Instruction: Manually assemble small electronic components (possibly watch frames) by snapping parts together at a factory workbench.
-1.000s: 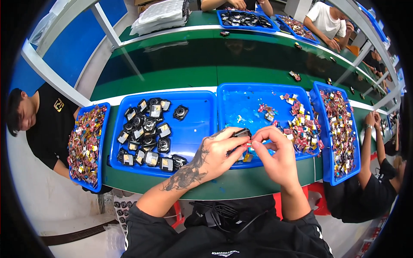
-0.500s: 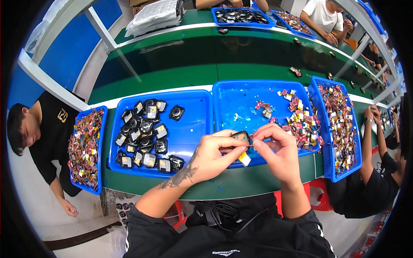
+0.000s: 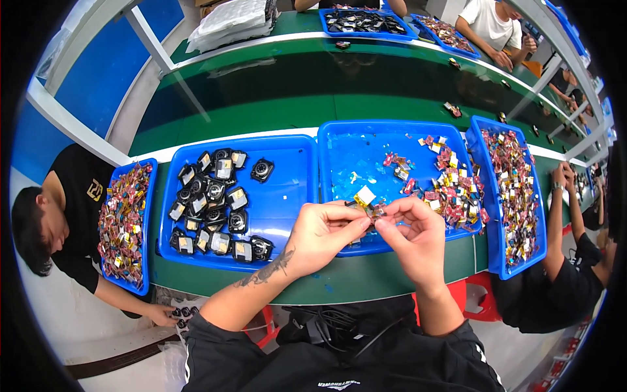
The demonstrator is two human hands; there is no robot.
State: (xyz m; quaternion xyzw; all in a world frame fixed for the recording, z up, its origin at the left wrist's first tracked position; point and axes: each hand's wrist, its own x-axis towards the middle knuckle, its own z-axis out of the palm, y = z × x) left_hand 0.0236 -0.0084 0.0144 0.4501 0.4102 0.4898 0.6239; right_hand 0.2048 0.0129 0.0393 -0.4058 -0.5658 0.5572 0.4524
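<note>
The parts tray (image 3: pixel 336 147), which is blue and wide, stands on the green tabletop (image 3: pixel 313 284) in front of the person. Above its near side, the two bare hands meet around one small electronic module (image 3: pixel 364 196), with a white, square block and a bit of yellow. The left hand (image 3: pixel 324 234) has its thumb and index finger pinched together on the lower end of the module. The right hand (image 3: pixel 416 242) also has thumb and index finger closed on this end, with the other fingers curled. The exact contact between the fingertips is too small to tell.

In the right part of the parts tray lies a loose heap of reddish boards (image 3: pixel 450 189) with white and yellow pieces; in its left part there are pale small scraps (image 3: pixel 354 176). Just to the left of the parts tray is the case tray (image 3: pixel 287 176), also blue, where black cases (image 3: pixel 215 189) lie in a group. Just to the right of the parts tray, a narrow blue tray (image 3: pixel 497 248) is full of similar boards. Behind the parts tray runs a dark green surface (image 3: pixel 261 98), with a few small pieces (image 3: pixel 452 110) on it. Well to the left of the parts tray, a co-worker (image 3: pixel 72 228) bends down.
</note>
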